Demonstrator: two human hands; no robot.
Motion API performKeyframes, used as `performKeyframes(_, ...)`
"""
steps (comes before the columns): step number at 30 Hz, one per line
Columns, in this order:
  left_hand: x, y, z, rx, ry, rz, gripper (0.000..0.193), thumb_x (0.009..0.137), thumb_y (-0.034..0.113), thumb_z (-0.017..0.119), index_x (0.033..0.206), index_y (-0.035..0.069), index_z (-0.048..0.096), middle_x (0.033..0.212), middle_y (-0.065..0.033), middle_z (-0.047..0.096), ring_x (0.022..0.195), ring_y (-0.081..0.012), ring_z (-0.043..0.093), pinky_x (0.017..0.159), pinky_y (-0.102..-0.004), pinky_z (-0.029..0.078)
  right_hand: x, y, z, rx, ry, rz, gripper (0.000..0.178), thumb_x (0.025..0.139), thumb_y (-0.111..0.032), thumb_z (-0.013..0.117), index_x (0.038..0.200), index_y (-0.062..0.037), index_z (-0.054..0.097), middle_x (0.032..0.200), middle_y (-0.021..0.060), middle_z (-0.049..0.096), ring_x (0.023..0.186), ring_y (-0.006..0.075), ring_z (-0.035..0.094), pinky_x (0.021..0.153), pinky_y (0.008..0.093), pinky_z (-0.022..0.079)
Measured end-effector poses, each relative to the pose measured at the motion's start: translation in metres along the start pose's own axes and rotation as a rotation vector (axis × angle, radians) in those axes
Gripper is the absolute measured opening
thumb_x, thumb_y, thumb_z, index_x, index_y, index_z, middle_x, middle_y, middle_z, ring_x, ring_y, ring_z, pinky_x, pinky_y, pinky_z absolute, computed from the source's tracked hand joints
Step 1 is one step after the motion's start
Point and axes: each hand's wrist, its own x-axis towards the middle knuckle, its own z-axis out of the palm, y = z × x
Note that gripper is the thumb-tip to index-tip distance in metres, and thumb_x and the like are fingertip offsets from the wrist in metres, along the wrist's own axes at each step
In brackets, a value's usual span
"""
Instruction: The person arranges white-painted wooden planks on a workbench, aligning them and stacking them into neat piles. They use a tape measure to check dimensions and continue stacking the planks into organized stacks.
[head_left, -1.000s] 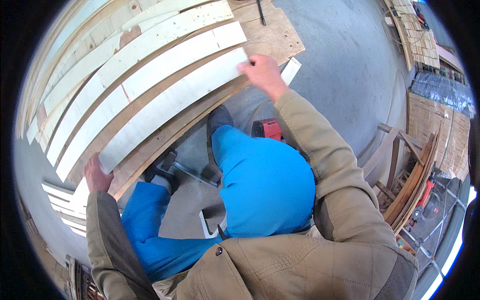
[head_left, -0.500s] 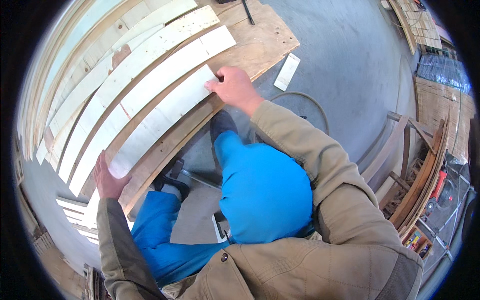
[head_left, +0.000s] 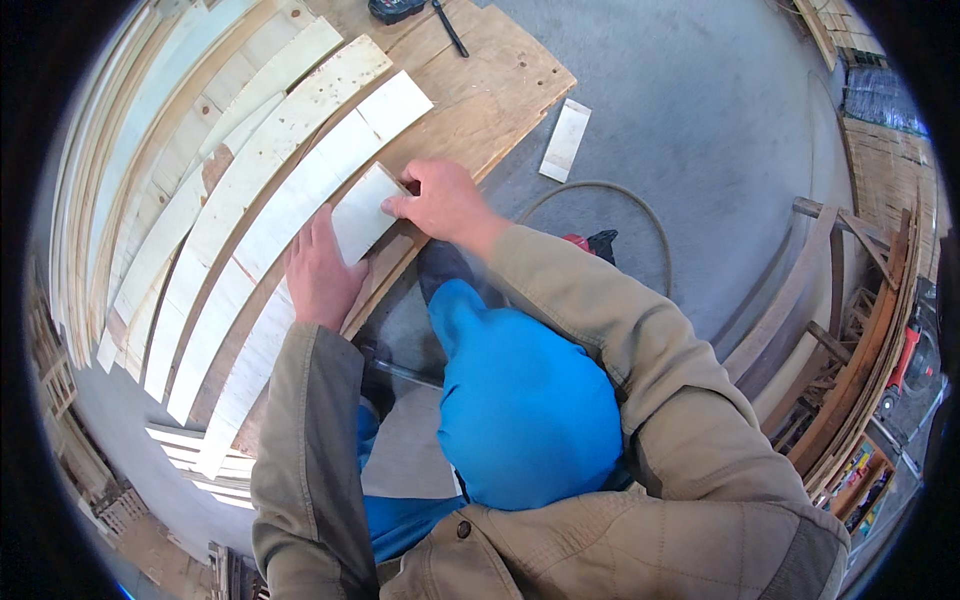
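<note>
Along the near edge of the desk (head_left: pixel 495 85) lies a pale board (head_left: pixel 362 218); my right hand (head_left: pixel 450 205) grips its far end, while my left hand (head_left: pixel 324 274) rests outspread across it, close by. Other boards (head_left: pixel 290 120) lie to its left.

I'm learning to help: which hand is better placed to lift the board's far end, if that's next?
Probably the right: the right hand touches the board at that end, while the left hand lies farther back along it.
</note>
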Motion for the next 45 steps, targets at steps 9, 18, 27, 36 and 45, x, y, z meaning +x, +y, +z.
performKeyframes(9,0.004,-0.009,0.010,-0.038,0.030,0.023,0.090,0.067,0.016,0.095,0.146,0.003,0.054,0.134,-0.0207,0.068,0.126,-0.0426,0.064,0.108,-0.0516,0.051,0.001,0.015,-0.007,0.199,-0.073,-0.015,0.043,0.079,-0.032,0.090,0.104,0.0015,0.078,0.101,0.0239,0.076,0.099,0.0415,0.072,0.087,0.0484,0.057)
performKeyframes(18,0.002,-0.009,0.002,-0.121,0.008,0.029,0.090,0.068,0.014,0.094,0.148,0.004,0.055,0.135,-0.0213,0.067,0.127,-0.0415,0.064,0.109,-0.0506,0.051,-0.002,0.019,-0.015,0.248,-0.115,-0.068,0.053,0.076,-0.030,0.092,0.115,0.0029,0.078,0.107,0.0232,0.077,0.101,0.0401,0.074,0.091,0.0460,0.059)
performKeyframes(27,-0.005,-0.011,-0.041,-0.219,-0.041,-0.023,0.088,0.069,0.007,0.090,0.150,0.003,0.055,0.141,-0.0188,0.063,0.133,-0.0375,0.061,0.114,-0.0477,0.049,-0.002,0.027,-0.021,0.460,-0.192,0.065,0.052,0.077,-0.024,0.092,0.121,-0.0020,0.076,0.111,0.0187,0.078,0.104,0.0351,0.074,0.091,0.0417,0.059)
performKeyframes(36,-0.010,-0.013,-0.118,-0.627,-0.247,-0.172,0.099,0.067,0.007,0.087,0.156,-0.007,0.047,0.145,-0.0181,0.062,0.136,-0.0270,0.060,0.119,-0.0392,0.046,-0.002,0.035,-0.020,0.565,-0.158,0.087,0.044,0.082,-0.018,0.088,0.120,-0.0008,0.074,0.109,0.0184,0.078,0.099,0.0333,0.076,0.088,0.0408,0.060)
performKeyframes(45,0.006,-0.013,-0.150,-0.722,-0.451,-0.213,0.112,0.060,0.026,0.091,0.156,-0.012,0.047,0.143,-0.0175,0.064,0.138,-0.0271,0.059,0.121,-0.0389,0.041,-0.001,0.038,-0.022,0.546,-0.139,0.033,0.045,0.086,-0.016,0.087,0.124,0.0037,0.072,0.109,0.0203,0.079,0.100,0.0317,0.077,0.089,0.0409,0.060)
